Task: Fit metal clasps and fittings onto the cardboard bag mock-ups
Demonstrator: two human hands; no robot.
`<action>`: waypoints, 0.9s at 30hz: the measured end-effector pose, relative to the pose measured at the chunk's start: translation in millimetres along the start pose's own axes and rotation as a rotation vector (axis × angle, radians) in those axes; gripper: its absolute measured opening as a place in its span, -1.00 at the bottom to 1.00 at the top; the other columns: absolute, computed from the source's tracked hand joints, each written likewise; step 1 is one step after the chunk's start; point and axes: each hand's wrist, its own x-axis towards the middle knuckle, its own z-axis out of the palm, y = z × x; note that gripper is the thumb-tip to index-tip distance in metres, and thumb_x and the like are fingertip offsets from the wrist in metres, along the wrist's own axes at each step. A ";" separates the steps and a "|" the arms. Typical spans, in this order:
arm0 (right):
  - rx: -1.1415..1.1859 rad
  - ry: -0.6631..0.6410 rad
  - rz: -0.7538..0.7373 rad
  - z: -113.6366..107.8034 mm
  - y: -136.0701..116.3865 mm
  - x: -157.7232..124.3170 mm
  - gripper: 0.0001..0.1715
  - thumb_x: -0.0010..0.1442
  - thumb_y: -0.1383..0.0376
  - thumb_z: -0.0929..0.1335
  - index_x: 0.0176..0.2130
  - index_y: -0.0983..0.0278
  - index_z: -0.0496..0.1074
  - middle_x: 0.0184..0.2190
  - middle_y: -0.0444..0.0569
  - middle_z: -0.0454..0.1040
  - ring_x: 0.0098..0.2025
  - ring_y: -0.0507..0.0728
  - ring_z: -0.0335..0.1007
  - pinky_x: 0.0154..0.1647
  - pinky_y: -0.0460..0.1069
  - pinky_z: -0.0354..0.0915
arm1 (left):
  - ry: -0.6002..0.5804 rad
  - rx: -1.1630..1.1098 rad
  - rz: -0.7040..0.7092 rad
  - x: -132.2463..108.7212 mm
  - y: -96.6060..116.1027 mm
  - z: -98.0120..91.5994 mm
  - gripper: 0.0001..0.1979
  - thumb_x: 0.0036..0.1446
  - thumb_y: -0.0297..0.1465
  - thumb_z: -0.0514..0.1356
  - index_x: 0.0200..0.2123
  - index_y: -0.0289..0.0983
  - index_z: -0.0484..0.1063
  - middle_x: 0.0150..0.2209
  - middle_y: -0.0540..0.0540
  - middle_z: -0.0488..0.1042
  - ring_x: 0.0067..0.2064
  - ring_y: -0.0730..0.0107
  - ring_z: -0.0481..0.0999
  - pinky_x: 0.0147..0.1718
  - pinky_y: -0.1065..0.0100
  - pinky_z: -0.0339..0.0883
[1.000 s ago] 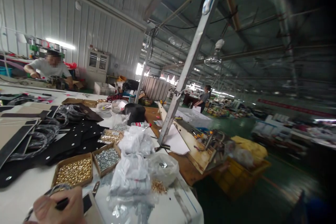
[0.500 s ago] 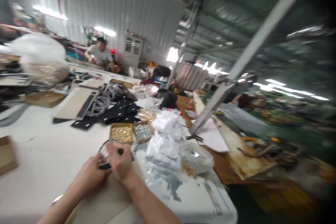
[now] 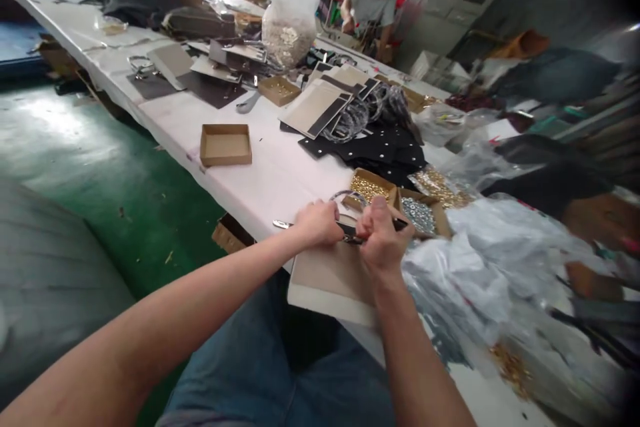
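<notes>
My left hand [image 3: 320, 221] is closed on a black strip [image 3: 347, 229], pressing it down over a beige panel [image 3: 330, 273] at the table's near edge. A shiny metal end of the strip pokes out to the left. Just beside it my right hand [image 3: 383, 230] makes a fist, thumb uppermost; a dark end shows at its right side, but what it grips is mostly hidden. A thin grey loop [image 3: 350, 194] rises behind the hands. Small gold fasteners [image 3: 369, 188] and silver fasteners [image 3: 419, 215] fill two cardboard boxes right beyond them.
On the white table [image 3: 280, 187] stands an open cardboard box [image 3: 226, 159]. Black studded pieces [image 3: 370, 152] and beige panels [image 3: 313, 107] are piled farther back. Crumpled plastic bags [image 3: 480, 247] crowd the right. A person [image 3: 373, 3] works across the table.
My view has swung left and down, bringing my legs and the green floor into sight. Both hands remain together at the strip; more of its metal end shows left of my left hand.
</notes>
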 end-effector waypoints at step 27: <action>0.137 0.058 0.282 -16.4 -9.3 43.0 -0.14 0.27 -0.19 0.61 -0.52 0.14 0.05 -0.67 -0.33 -0.05 -0.69 -0.09 -0.18 -0.79 -0.06 -0.09 | -0.018 -0.029 0.010 1.0 -6.7 1.4 -0.64 0.12 -0.28 0.41 0.01 -0.12 0.58 0.12 -0.25 0.61 0.12 -0.11 0.60 0.07 0.06 0.54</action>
